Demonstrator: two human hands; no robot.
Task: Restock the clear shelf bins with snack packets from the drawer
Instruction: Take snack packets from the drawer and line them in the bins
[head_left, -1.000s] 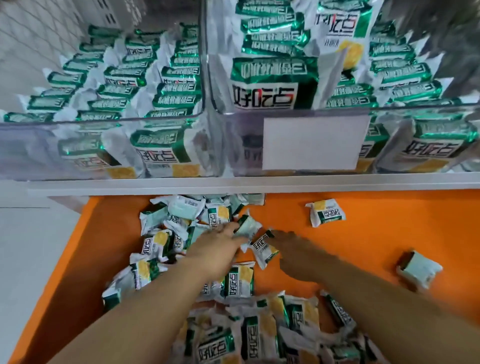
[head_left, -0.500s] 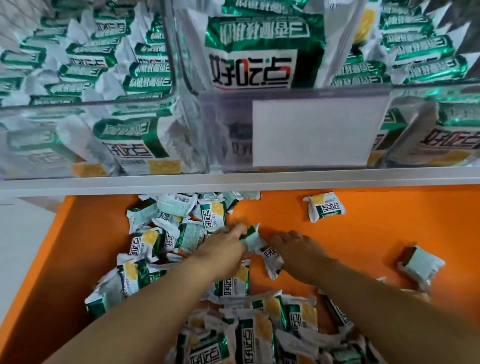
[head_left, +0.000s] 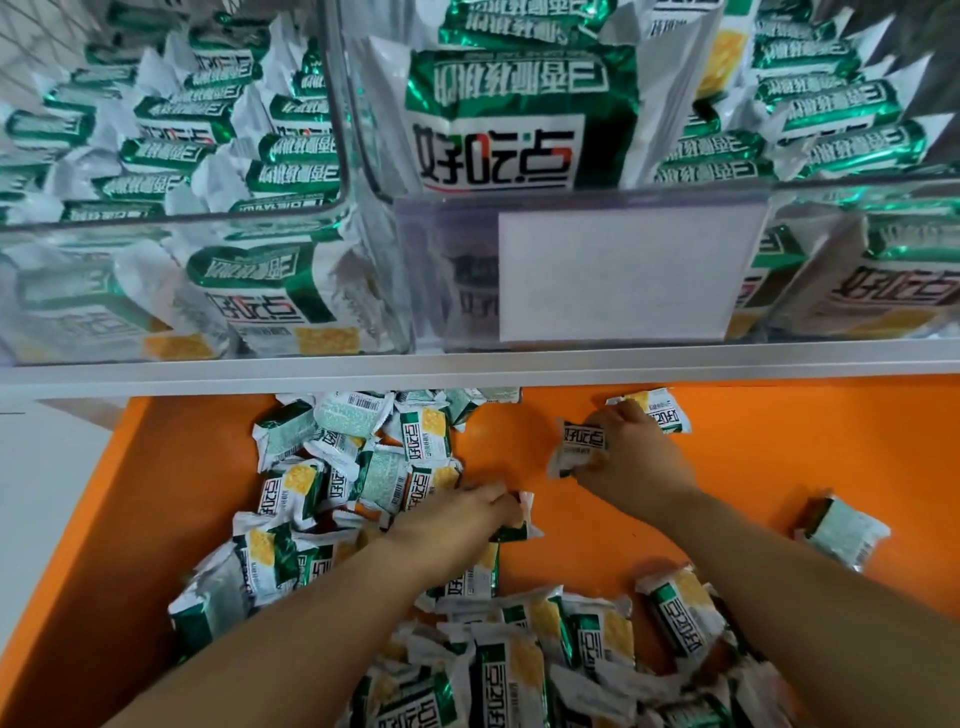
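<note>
R hand (head_left: 631, 460) pinches 1 snack packet (head_left: 581, 446) in the orange drawer (head_left: 779, 467) - L hand (head_left: 457, 517) grips a 2nd packet (head_left: 517, 526) beside the pile (head_left: 332, 467). Clear bins (head_left: 452, 228) above, full.

Bright, even light is seen throughout; glare is thrown off the clear bins (head_left: 171, 291) at upper left, and wide-angle bending and softness mark the edges.
</note>
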